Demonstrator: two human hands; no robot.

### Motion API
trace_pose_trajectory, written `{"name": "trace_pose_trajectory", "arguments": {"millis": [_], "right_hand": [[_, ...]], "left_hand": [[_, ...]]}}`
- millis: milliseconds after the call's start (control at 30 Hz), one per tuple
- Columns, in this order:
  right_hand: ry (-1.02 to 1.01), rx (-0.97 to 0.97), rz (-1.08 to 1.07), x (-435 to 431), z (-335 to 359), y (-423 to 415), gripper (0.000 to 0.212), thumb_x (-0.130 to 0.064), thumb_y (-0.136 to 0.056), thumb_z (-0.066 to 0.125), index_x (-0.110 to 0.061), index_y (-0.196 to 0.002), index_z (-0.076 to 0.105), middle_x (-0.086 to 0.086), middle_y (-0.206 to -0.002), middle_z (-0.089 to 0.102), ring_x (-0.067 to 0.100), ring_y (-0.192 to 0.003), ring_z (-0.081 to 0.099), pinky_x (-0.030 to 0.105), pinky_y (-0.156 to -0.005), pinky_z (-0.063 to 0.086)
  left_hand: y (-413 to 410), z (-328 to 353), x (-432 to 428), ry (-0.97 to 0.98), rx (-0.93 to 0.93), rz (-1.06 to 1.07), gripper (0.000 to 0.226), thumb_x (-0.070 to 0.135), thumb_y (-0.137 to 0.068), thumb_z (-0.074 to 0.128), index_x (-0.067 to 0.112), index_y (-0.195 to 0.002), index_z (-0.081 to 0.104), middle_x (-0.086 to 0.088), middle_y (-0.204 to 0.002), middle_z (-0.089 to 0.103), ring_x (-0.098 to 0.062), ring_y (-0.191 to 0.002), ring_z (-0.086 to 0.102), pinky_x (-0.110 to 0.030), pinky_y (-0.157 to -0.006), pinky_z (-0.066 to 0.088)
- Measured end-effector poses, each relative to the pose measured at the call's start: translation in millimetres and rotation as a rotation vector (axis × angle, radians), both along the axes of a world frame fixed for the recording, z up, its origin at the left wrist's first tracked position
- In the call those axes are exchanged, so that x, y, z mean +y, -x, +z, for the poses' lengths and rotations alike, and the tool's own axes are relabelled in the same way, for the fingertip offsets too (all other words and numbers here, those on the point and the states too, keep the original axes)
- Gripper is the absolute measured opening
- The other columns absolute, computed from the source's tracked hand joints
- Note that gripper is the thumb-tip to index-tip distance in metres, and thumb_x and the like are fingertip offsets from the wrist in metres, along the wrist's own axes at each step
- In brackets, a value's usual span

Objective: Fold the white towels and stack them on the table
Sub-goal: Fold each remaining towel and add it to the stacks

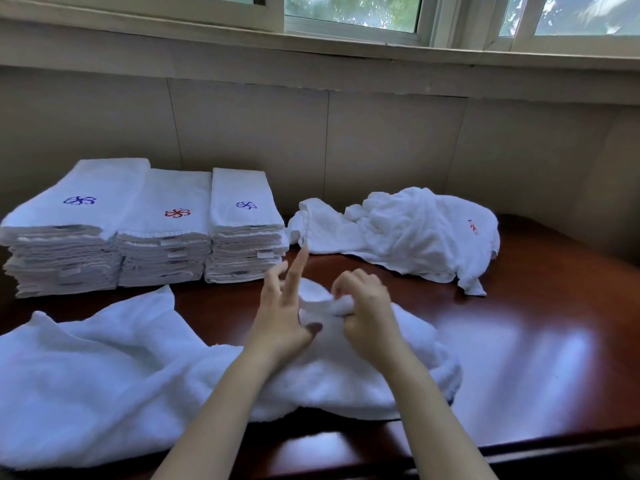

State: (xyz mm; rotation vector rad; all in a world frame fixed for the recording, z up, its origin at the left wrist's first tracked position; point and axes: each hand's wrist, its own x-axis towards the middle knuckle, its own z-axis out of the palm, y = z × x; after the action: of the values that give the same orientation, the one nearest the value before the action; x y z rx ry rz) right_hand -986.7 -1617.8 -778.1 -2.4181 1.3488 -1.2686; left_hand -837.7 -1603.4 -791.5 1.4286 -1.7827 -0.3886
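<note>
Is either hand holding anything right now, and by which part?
Right hand holds the unfolded towel by a bunched-up bit of its far edge. Left hand is open beside it, fingers straight, holding nothing.

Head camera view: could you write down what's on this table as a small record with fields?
Surface: glossy dark reddish-brown wooden table
Folded: three stacks of folded white terry towels, back left, side by side; top emblems blue, red, blue
Unfolded: crumpled heap of white towels, back right
In work: large white terry towel, spread loosely along the front edge
Left hand: open, fingers straight, beside the bunched fold
Right hand: grips a bunched part of the large towel
Behind: window, high at the back
</note>
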Motion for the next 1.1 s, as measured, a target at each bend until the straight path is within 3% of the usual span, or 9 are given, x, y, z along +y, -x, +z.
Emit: {"name": "trace_pose_trajectory", "arguments": {"millis": [100,167,267,367,533,733,833,933,1100], "right_hand": [[0.001,0.171,0.044,7,-8,-8,0.023,-0.001,-0.071,0.056,-0.016,-0.088,0.055,-0.002,-0.087,0.046,0.020,-0.075,0.039,0.030,-0.067,0.023],[-0.068,0.231,-0.083,3,-10,-1,0.026,-0.014,-0.075,0.062,-0.022,-0.089,0.042,-0.006,-0.089,0.040,0.021,-0.080,0.041,0.031,-0.067,0.021],[-0.220,0.350,-0.287,2,-13,12,0.028,-0.018,-0.079,0.058,-0.023,-0.090,0.032,-0.005,-0.091,0.038,0.023,-0.089,0.046,0.032,-0.070,0.025],[-0.203,0.305,-0.426,8,-14,11,0.026,-0.006,-0.078,0.048,-0.020,-0.091,0.030,-0.004,-0.087,0.041,0.022,-0.082,0.041,0.032,-0.071,0.024],[-0.146,0.308,-0.417,21,-12,4,0.031,0.003,-0.069,0.044,-0.020,-0.086,0.033,-0.005,-0.074,0.042,0.022,-0.074,0.040,0.032,-0.071,0.022],[-0.348,0.471,0.208,36,-14,-4,0.016,-0.007,-0.075,0.048,-0.021,-0.069,0.043,-0.001,-0.081,0.047,0.027,-0.081,0.051,0.034,-0.067,0.034],[-0.433,0.542,0.232,44,-14,-5,0.012,-0.012,-0.075,0.047,-0.017,-0.081,0.056,0.003,-0.086,0.058,0.028,-0.085,0.054,0.031,-0.069,0.042],[-0.395,0.677,0.209,52,-15,-3,0.047,-0.014,-0.074,0.046,-0.025,-0.120,0.054,0.002,-0.103,0.062,0.030,-0.097,0.057,0.027,-0.071,0.039],[-0.535,0.483,0.197,51,-12,-3,0.048,-0.016,-0.076,0.048,-0.029,-0.119,0.064,-0.002,-0.107,0.070,0.012,-0.094,0.060,0.022,-0.076,0.045]], "left_hand": [[-3,13,-4,0.108,0.013,-0.073,0.043,0.006,-0.074,0.067,0.043,-0.094,0.061,0.009,-0.108,0.050,-0.005,-0.097,0.049,-0.017,-0.083,0.038],[-12,14,-1,-0.042,-0.113,-0.025,0.026,0.012,-0.074,0.067,0.035,-0.067,0.057,0.008,-0.080,0.059,-0.011,-0.077,0.055,-0.026,-0.068,0.042],[-30,9,4,-0.338,-0.233,-0.121,0.013,0.025,-0.078,0.070,0.027,-0.077,0.057,0.009,-0.066,0.050,-0.004,-0.060,0.045,-0.018,-0.054,0.035],[-35,10,10,-0.489,0.050,-0.306,0.021,0.038,-0.087,0.066,0.020,-0.079,0.059,0.007,-0.063,0.049,-0.004,-0.058,0.045,-0.017,-0.058,0.042],[-31,4,8,-0.456,0.202,-0.140,0.040,0.030,-0.093,0.060,0.020,-0.056,0.045,0.007,-0.053,0.040,-0.013,-0.055,0.041,-0.024,-0.052,0.042],[-52,-8,-13,-0.271,0.578,0.673,0.049,0.036,-0.100,0.038,0.000,-0.071,0.053,-0.025,-0.080,0.051,-0.046,-0.087,0.052,-0.040,-0.069,0.040],[-55,-13,-18,-0.342,0.561,0.742,0.053,0.036,-0.102,0.032,-0.010,-0.101,0.059,-0.027,-0.100,0.060,-0.040,-0.097,0.057,-0.044,-0.084,0.046],[-53,-14,-19,-0.381,0.676,0.710,0.049,0.035,-0.103,0.033,-0.006,-0.117,0.056,-0.013,-0.092,0.059,-0.024,-0.078,0.050,-0.035,-0.074,0.040],[-52,-7,-13,-0.525,1.061,0.470,0.050,0.039,-0.101,0.041,-0.004,-0.122,0.055,-0.022,-0.110,0.063,-0.034,-0.097,0.062,-0.045,-0.082,0.053]]}}
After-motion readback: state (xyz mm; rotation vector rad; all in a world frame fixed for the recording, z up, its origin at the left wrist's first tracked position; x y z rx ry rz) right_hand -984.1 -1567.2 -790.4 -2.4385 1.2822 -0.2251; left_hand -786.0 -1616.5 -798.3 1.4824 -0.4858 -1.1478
